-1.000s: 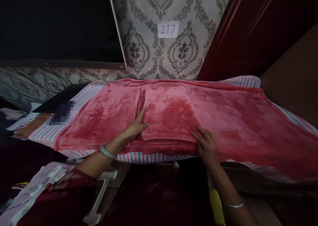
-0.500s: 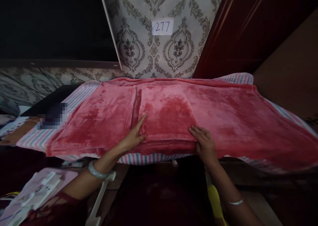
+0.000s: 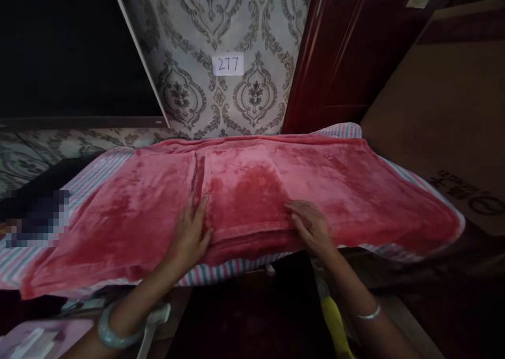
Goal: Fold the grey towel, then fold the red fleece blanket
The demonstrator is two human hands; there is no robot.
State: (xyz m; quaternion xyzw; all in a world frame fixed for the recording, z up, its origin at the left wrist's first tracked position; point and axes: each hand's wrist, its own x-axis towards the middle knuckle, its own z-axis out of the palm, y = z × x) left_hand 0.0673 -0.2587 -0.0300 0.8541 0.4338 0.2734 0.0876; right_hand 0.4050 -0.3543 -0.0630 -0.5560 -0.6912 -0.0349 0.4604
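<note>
A plush pink-red blanket (image 3: pixel 347 191) is spread wide, with a folded section (image 3: pixel 244 185) in its middle. My left hand (image 3: pixel 189 230) lies over the gap along that section's left edge, fingers spread and pointing away from me. At the opposite edge, near the front corner, my right hand (image 3: pixel 311 222) rests with its fingers stretched out over the plush, bent slightly inward. Neither hand visibly pinches the fabric. Beneath the blanket, a striped cloth (image 3: pixel 221 272) shows along the front and at both ends.
Behind the blanket stands a patterned wall with a paper label (image 3: pixel 228 63) reading 277. A dark television screen (image 3: pixel 71 49) is at the left, a large cardboard box (image 3: pixel 445 112) at the right. A blurred-out object (image 3: pixel 37 219) lies at the left end.
The view has turned somewhat to the right. My left hand has shifted left off the folded section's edge onto the gap, fingers spreading; my right hand stays by the right edge.
</note>
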